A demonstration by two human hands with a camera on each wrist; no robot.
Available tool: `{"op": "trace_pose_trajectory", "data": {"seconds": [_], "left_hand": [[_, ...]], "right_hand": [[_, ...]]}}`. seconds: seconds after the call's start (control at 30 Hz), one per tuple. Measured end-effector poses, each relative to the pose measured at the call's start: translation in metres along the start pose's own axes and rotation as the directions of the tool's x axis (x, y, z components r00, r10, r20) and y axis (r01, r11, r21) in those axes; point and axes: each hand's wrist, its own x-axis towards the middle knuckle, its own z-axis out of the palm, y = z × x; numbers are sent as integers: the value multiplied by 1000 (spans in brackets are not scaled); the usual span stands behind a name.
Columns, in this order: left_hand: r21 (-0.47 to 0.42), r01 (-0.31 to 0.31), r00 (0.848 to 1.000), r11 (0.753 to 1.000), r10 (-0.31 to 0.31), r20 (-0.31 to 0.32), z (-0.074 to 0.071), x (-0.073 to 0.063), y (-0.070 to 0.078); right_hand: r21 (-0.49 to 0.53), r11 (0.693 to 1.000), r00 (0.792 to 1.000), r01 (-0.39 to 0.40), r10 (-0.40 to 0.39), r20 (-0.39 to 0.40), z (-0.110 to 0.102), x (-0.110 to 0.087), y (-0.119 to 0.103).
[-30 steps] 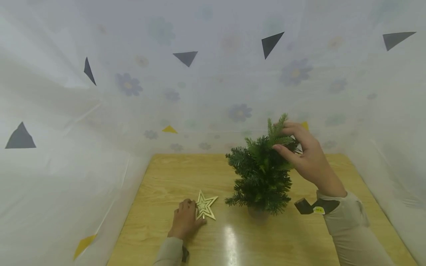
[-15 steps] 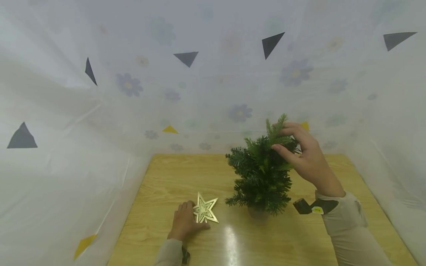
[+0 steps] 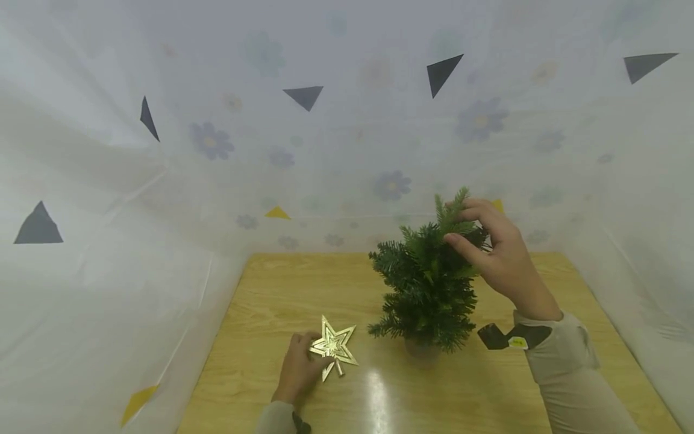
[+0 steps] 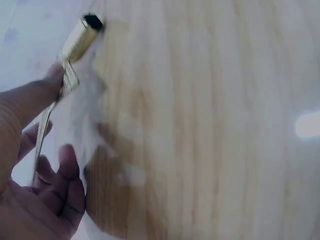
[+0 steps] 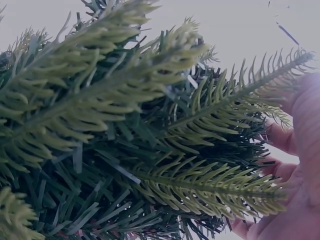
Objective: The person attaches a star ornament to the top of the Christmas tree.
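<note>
My left hand (image 3: pixel 298 369) pinches a gold star tree topper (image 3: pixel 332 345) between thumb and fingers, low over the table at the front left. In the left wrist view the star is seen edge-on, with its hollow gold tube (image 4: pixel 82 39) sticking out past the thumb. A small artificial Christmas tree (image 3: pixel 425 289) stands upright in a pot (image 3: pixel 422 351) right of centre. My right hand (image 3: pixel 501 253) curls thumb and fingers round its top branches from the right. In the right wrist view, green sprigs (image 5: pixel 210 190) partly hide the fingers.
The wooden table (image 3: pixel 282 283) has a glossy light reflection near its front. Pale floral sheeting (image 3: pixel 336 150) closes in the back and both sides, with grey and yellow triangles on it. A wrist camera (image 3: pixel 492 336) sits on the right wrist.
The left hand has turned the star and shifted its grip; the star's tube now shows, pointing down toward the front. The right hand and the tree have stayed in place.
</note>
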Motion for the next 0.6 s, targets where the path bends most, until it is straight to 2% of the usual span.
{"op": "trace_pose_trajectory", "data": {"seconds": [0.1, 0.2, 0.3, 0.4, 0.6], "left_hand": [[-117, 8, 999, 993, -4, 34, -2, 0, 0], [-229, 10, 998, 973, 6, 70, -5, 1, 2], [-302, 25, 994, 953, 9, 109, -7, 0, 3], [-336, 10, 992, 942, 32, 119, -8, -1, 3], [-386, 15, 994, 922, 28, 107, -9, -4, 7]], "right_hand": [[2, 1000, 1000, 15, -15, -5, 0, 0, 2], [2, 1000, 1000, 19, -19, -18, 0, 0, 2], [1, 1000, 1000, 0, 0, -28, 0, -1, 2], [2, 999, 999, -39, 40, -37, 1, -2, 0], [42, 994, 994, -99, 101, -32, 2, -2, -2]]}}
